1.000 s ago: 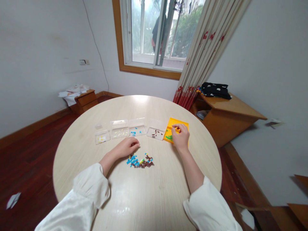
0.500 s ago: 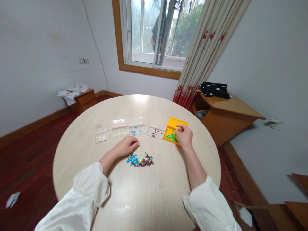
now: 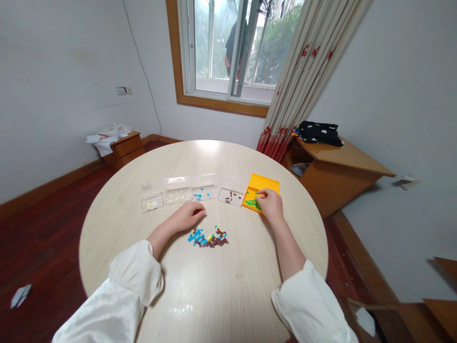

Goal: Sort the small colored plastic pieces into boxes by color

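My right hand [image 3: 271,206] reaches over the open yellow box [image 3: 263,181]. Its thumb and index finger pinch together just above the small green bricks [image 3: 252,203]; whatever is between the fingertips is too small to make out. On the table rests my left hand [image 3: 188,215], fingers curled in, their inner side hidden. Close by its fingertips lies a loose pile of small bricks: blue ones [image 3: 197,237] on the left, brown ones [image 3: 214,242] on the right, with a few yellow and green among them.
Beyond the hands stand several open clear boxes: one with brown pieces [image 3: 222,198], one with blue [image 3: 211,195], two with pale or yellow pieces. All are on a round wooden table [image 3: 228,290]. A person [image 3: 233,45] is visible through the window.
My right hand has shifted slightly left and down, lower over the green bricks in the yellow box. The left hand has stayed in place.
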The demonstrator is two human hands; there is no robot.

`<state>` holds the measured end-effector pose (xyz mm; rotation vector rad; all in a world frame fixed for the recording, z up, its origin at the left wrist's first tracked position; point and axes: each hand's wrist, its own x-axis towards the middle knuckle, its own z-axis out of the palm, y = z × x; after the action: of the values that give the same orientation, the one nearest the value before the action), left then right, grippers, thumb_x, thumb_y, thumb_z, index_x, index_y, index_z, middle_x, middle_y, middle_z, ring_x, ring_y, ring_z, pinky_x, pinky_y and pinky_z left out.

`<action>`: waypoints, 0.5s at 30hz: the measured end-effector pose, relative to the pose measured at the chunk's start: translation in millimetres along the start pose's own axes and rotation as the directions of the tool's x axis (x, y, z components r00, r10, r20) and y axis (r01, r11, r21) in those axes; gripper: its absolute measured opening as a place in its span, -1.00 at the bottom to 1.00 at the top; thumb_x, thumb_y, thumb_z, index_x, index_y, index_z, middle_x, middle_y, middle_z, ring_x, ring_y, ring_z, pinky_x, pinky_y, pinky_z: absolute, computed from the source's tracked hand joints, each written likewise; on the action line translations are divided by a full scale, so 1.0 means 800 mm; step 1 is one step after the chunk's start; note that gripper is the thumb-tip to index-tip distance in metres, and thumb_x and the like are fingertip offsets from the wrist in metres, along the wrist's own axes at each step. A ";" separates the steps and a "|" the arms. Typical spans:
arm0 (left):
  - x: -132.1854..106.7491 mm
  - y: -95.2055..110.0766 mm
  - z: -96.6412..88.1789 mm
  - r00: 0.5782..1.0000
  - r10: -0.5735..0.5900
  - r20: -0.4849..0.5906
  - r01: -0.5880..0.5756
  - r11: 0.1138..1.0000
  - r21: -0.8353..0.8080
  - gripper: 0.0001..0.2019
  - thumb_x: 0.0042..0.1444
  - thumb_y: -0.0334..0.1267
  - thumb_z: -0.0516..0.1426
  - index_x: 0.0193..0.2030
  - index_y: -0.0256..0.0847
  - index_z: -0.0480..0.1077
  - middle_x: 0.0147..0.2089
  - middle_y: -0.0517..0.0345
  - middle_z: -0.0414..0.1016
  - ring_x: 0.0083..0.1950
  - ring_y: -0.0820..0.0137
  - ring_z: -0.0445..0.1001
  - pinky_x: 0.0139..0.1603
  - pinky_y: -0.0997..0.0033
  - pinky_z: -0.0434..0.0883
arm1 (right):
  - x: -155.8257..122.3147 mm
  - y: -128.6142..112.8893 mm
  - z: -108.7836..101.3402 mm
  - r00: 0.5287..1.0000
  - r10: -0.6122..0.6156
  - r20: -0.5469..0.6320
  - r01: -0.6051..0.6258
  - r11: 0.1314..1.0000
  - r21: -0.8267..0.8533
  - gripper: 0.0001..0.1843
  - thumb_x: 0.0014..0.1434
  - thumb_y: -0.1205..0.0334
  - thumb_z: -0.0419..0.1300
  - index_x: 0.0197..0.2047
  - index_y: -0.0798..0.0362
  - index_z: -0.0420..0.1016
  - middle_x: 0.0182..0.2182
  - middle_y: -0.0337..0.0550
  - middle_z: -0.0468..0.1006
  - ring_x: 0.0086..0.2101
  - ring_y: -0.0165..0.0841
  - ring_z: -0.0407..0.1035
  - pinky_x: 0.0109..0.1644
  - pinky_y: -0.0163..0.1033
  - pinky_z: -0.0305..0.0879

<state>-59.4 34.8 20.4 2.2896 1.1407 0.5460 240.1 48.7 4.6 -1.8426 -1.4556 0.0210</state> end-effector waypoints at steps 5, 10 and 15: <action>-0.002 0.001 -0.001 1.000 -0.007 -0.004 0.007 0.999 -0.035 -0.76 0.11 -0.21 0.01 -0.36 -0.29 0.45 -0.38 0.08 0.47 -0.35 0.40 0.38 -0.29 0.42 0.30 | 0.001 -0.002 -0.003 1.000 -0.007 0.022 0.008 0.999 -0.032 -0.82 -0.09 0.24 0.12 -0.42 0.09 0.52 -0.49 -0.17 0.50 -0.46 -0.36 0.33 -0.32 -0.27 0.20; -0.003 -0.002 -0.002 0.998 -0.024 0.053 0.029 0.995 -0.091 -0.80 0.00 -0.22 0.12 -0.30 -0.30 0.44 -0.48 0.20 0.33 -0.44 0.46 0.29 -0.37 0.47 0.25 | -0.005 -0.033 -0.015 0.990 -0.097 0.106 0.077 0.981 0.178 -0.81 -0.03 0.22 0.10 -0.44 0.13 0.50 -0.53 -0.18 0.46 -0.48 -0.38 0.30 -0.35 -0.28 0.19; -0.001 -0.003 -0.001 0.998 -0.040 0.058 0.046 0.993 -0.111 -0.82 0.00 -0.25 0.12 -0.30 -0.31 0.45 -0.50 0.23 0.29 -0.45 0.47 0.26 -0.38 0.48 0.23 | -0.040 -0.088 -0.019 0.778 -0.380 0.501 0.150 0.886 0.439 -0.84 0.00 0.29 0.12 -0.42 0.14 0.52 -0.51 -0.18 0.48 -0.45 -0.42 0.31 -0.35 -0.33 0.20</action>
<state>-61.7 35.7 19.1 2.1657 1.1022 0.5135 178.0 17.1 42.0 -1.3379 -1.9581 0.7324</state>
